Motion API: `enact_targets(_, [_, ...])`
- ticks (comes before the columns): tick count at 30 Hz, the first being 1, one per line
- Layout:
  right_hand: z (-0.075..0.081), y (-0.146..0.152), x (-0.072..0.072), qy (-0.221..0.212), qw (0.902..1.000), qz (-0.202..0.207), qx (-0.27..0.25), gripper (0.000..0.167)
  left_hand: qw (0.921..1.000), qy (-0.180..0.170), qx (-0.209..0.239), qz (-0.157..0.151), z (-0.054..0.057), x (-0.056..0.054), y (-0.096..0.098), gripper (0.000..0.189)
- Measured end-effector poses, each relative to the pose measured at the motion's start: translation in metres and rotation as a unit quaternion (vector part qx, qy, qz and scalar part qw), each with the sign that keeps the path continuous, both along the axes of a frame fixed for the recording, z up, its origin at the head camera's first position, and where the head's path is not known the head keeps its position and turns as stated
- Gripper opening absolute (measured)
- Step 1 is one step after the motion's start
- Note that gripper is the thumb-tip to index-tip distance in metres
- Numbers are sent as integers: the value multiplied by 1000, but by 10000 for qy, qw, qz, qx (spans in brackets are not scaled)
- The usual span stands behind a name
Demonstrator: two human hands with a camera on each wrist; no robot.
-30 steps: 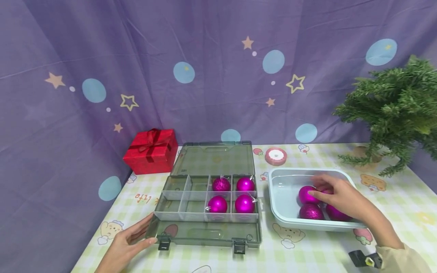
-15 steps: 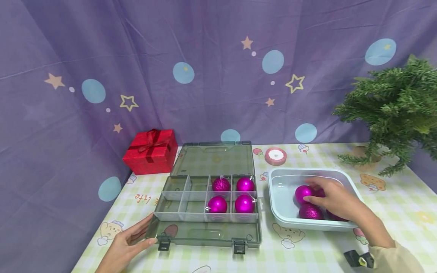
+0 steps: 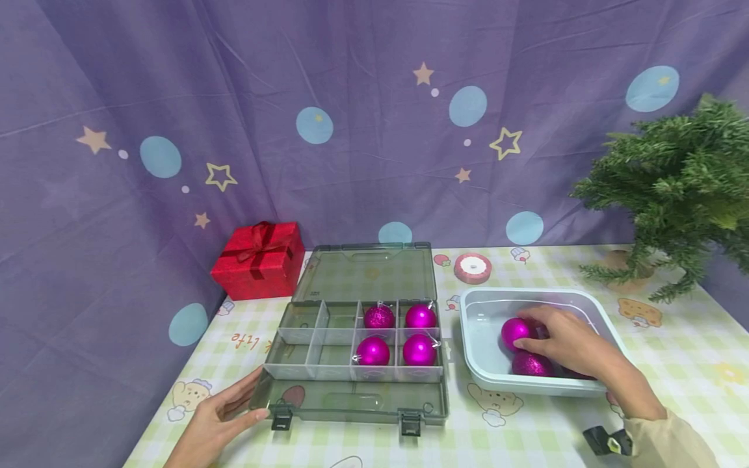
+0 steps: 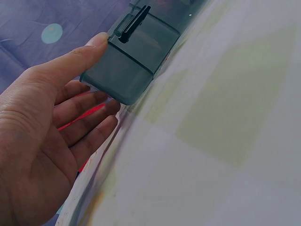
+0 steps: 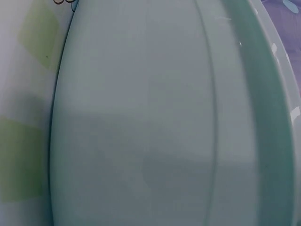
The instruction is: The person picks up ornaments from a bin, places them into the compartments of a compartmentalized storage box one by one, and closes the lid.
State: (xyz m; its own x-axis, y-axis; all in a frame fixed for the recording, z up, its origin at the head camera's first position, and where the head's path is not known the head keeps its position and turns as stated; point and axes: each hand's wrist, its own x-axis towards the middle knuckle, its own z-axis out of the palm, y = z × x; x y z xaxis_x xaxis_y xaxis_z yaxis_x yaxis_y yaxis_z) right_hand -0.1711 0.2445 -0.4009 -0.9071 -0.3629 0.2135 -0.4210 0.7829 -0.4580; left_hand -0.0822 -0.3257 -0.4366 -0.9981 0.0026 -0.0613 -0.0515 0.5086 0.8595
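Note:
In the head view, a grey see-through divider box (image 3: pixel 363 406) lies with its lid folded back. Shiny magenta Christmas baubles (image 3: pixel 419 350) and a glittery bauble (image 3: pixel 379 317) sit in its right-hand compartments. My left hand (image 3: pixel 213 422) touches the box's front-left corner, thumb at the front edge and relaxed fingers along the side. Inside the pale blue plastic tub (image 3: pixel 488 374), my right hand (image 3: pixel 564 341) grips a shiny bauble (image 3: pixel 516 334) between thumb and fingers. A glittery bauble (image 3: pixel 532 365) lies below it; others are mostly hidden under the hand. In the right wrist view, only the tub's outer wall (image 5: pixel 136 117) shows clearly.
A red gift box (image 3: pixel 260 260) stands behind the divider box at left. A ribbon spool (image 3: pixel 473 268) lies behind the tub. At the right, a small artificial tree (image 3: pixel 673 195) leans over the table. A purple curtain (image 3: pixel 363 162) hangs at the back.
My right hand has moved a little left inside the tub, and the shiny bauble at its fingertips has shifted left too. The left hand and divider box have stayed put.

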Motion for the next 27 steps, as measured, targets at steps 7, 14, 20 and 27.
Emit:
enact_targets(7, [0,0,-1,-62,10000,19,-27,50,10000,-69,15,-9,-1,0,-2,69])
enact_targets(14, [1,1,-1,93,9996,41,-259,45,10000,-43,52,-10,-2,0,-2,69])
enact_targets(20, [4,1,1,113,9983,-30,-574,49,10000,-52,74,-10,-1,0,-2,68])
enact_targets(27, [11,-2,3,94,9968,-55,-797,47,9999,72,124,-74,-2,0,-2,67])
